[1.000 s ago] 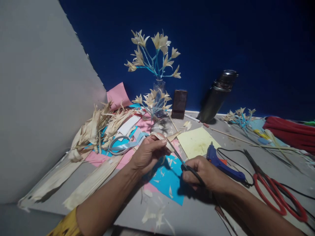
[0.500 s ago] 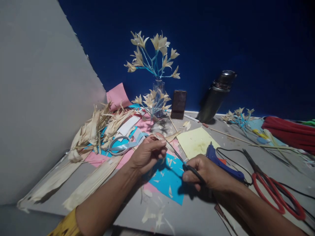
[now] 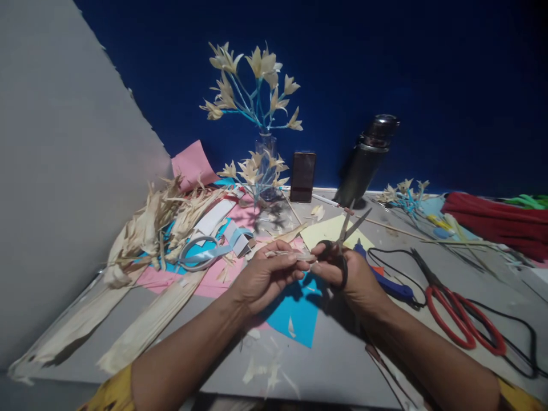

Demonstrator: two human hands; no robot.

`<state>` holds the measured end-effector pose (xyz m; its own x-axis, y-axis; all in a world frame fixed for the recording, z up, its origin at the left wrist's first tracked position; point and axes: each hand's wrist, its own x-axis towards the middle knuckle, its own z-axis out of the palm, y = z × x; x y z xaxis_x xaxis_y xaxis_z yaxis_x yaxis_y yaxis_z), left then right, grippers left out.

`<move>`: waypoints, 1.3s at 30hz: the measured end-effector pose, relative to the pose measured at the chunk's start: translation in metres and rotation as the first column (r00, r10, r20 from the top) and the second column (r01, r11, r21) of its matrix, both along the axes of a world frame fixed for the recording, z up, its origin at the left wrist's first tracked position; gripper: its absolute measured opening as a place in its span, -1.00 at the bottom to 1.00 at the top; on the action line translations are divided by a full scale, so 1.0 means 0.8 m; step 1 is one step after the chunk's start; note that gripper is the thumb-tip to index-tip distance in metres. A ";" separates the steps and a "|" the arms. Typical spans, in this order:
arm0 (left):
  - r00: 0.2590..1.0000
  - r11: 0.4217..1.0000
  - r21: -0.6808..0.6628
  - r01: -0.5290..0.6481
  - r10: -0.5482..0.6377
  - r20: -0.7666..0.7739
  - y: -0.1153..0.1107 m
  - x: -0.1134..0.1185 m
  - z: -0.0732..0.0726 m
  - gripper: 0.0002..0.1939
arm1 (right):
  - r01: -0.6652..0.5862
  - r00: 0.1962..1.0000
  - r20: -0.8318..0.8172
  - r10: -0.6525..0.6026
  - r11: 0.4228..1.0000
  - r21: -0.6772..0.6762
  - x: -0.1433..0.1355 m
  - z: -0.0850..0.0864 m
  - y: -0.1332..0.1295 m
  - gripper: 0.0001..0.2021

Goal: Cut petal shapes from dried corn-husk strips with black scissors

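Pinched between the thumb and fingers of my left hand point(image 3: 268, 277) is a small strip of pale corn husk point(image 3: 285, 254). My right hand point(image 3: 349, 274) has its fingers through the handles of black-handled scissors point(image 3: 342, 242), whose blades point up and away, spread apart. The tips of my right thumb and index finger meet the right end of the husk strip. Below both hands lies a blue paper sheet point(image 3: 295, 319) with husk scraps on it. A yellow paper sheet point(image 3: 323, 231) is just behind the scissors.
Dried corn husks point(image 3: 149, 228) and a ribbon roll point(image 3: 197, 254) lie left. Husk flowers stand in a glass bottle point(image 3: 266, 148) beside a phone point(image 3: 302, 177) and a leaning flask point(image 3: 363, 162). Right are a blue glue gun point(image 3: 394, 283), red-handled scissors point(image 3: 462, 314) and a red cloth point(image 3: 492, 225).
The scissors have swung from pointing at the husk to pointing upward, with blades parted. My right hand has come closer to my left, its fingertips now at the strip. The view has shifted slightly.
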<state>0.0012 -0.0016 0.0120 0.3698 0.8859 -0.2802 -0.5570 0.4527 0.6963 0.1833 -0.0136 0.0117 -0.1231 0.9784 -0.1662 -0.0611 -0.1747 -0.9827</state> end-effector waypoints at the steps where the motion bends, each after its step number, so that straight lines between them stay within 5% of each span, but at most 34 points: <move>1: 1.000 1.000 0.000 0.015 -0.015 0.005 -0.002 0.002 -0.002 -0.78 | 0.012 1.000 0.021 -0.013 1.000 0.014 0.000 0.001 0.000 -0.61; 6: 0.992 0.996 0.048 0.070 -0.065 -0.104 0.002 -0.003 0.000 -0.84 | 0.016 1.000 0.018 -0.016 1.000 -0.008 0.006 0.009 -0.002 -0.68; 11: 0.920 0.948 0.295 0.119 0.006 -0.392 0.007 -0.010 0.005 -0.86 | -0.096 0.994 0.052 0.100 0.994 -0.059 0.011 0.012 -0.003 -0.71; 17: 0.920 0.972 0.201 0.119 -0.032 -0.391 0.003 0.001 -0.004 -0.84 | -0.084 0.995 0.049 0.087 0.995 -0.062 0.008 0.012 -0.001 -0.68; 20: 0.875 0.932 0.325 0.158 0.021 -0.484 0.004 -0.006 0.008 -0.89 | -0.080 0.994 0.065 0.083 0.995 -0.056 0.007 0.012 -0.001 -0.68; 23: 0.745 0.805 0.367 0.465 -0.132 -0.654 0.003 -0.019 0.023 -0.94 | -0.087 0.993 0.080 0.090 0.995 -0.041 0.008 0.010 0.000 -0.70; 25: 0.587 0.648 0.356 0.673 -0.175 -0.791 0.001 -0.024 0.026 -0.93 | -0.093 0.992 0.081 0.095 0.995 -0.038 0.009 0.010 0.001 -0.70; 29: 0.268 0.379 0.249 0.891 0.002 -0.963 -0.006 -0.022 0.011 -0.84 | -0.087 0.992 0.090 0.091 0.995 -0.045 0.009 0.010 0.001 -0.68; 32: 0.201 0.307 0.216 0.927 0.080 -0.976 -0.008 -0.019 0.001 -0.86 | -0.099 0.991 0.089 0.103 0.994 -0.050 0.009 0.008 0.001 -0.68; 34: 0.234 0.310 0.236 0.921 0.044 -0.971 -0.008 -0.018 0.001 -0.88 | -0.113 0.991 0.070 0.117 0.992 -0.055 0.010 0.006 0.002 -0.70; 36: 0.318 0.380 0.288 0.879 -0.018 -0.948 -0.005 -0.017 0.005 -0.88 | -0.112 0.992 0.051 0.116 0.992 -0.059 0.012 0.005 0.003 -0.71; 39: 0.567 0.649 0.424 0.631 -0.013 -0.824 0.001 -0.015 0.009 -0.89 | -0.089 0.996 0.020 0.090 0.994 -0.060 0.013 0.006 0.003 -0.72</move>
